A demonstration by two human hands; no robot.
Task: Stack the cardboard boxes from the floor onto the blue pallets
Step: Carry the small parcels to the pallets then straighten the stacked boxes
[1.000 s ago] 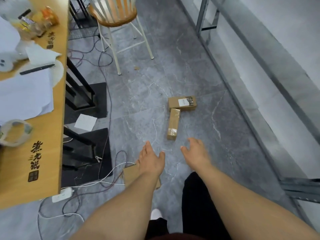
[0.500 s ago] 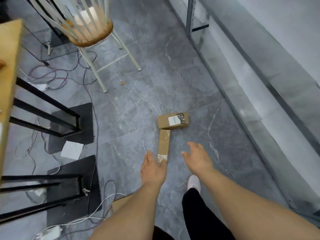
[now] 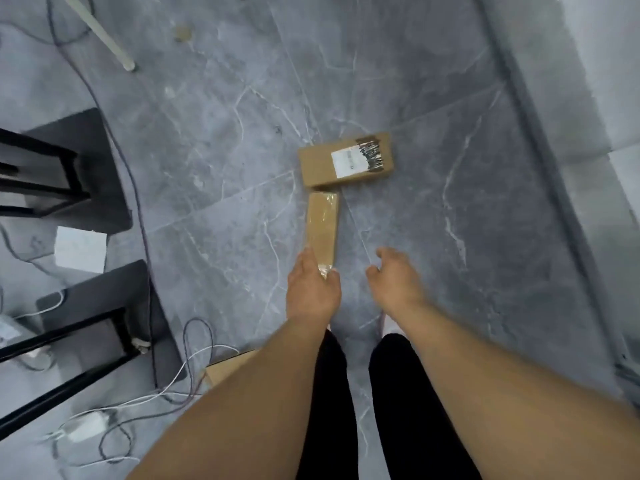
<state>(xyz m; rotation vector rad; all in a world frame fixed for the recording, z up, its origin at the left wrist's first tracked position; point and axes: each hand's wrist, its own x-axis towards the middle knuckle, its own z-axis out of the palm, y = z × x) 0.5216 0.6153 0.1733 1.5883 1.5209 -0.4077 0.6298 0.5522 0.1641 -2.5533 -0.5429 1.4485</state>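
Observation:
Two cardboard boxes lie on the grey marble floor. The wider box (image 3: pixel 346 159) carries a white label and lies crosswise. The narrow taped box (image 3: pixel 322 226) lies lengthwise just below it, its far end almost touching the wider one. My left hand (image 3: pixel 311 292) covers the narrow box's near end, fingers on its left side and thumb on its right; whether it touches the box is unclear. My right hand (image 3: pixel 394 282) hovers to the right of that box, fingers loosely curled and holding nothing. A third cardboard piece (image 3: pixel 228 370) shows behind my left forearm. No blue pallet is in view.
Black table legs on dark base plates (image 3: pixel 79 188) stand at the left, with tangled cables and a white power adapter (image 3: pixel 86 427) on the floor. A white chair leg (image 3: pixel 104 32) ends at top left. A sheet of white paper (image 3: pixel 81 249) lies between the bases. A metal rail (image 3: pixel 554 188) runs along the right.
The view has tilted down and closed in on the boxes. Both hands have moved forward; my left hand now overlaps the narrow box's near end.

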